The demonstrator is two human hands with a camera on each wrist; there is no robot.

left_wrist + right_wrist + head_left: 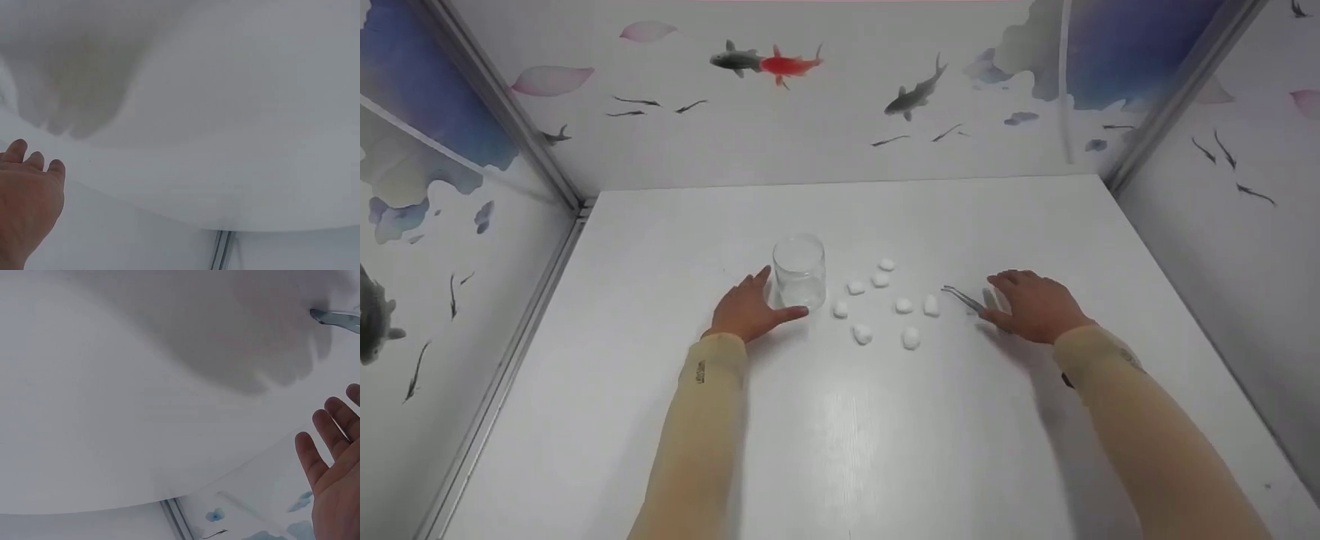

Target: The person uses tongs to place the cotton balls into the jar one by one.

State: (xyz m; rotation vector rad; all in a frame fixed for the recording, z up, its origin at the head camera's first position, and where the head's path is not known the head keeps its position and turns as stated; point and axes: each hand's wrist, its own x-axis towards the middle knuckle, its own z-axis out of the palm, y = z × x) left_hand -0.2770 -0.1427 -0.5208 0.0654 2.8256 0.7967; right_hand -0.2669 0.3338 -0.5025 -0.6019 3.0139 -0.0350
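Left hand (pixel 746 309), fingers spread, has a clear jar (pixel 799 264) between thumb and fingertips; contact is hard to tell. Right hand (pixel 1039 306), spread, holds nothing; tweezers (pixel 973 304) by its thumb. White balls (pixel 904 305) lie between both hands' fingers; work seems unstarted.

White walls stood along the far (pixel 825 154), left (pixel 472 322) and right (pixel 1222 247) edges of a white desk (pixel 847 472), printed with koi, pink petals (pixel 553 81) and blue-violet washes (pixel 1140 45). One red fish (pixel 791 66) brightened the far panel. Gray metal posts (pixel 1185 90) rose at the desk's far corners, while pale light glazed its middle.
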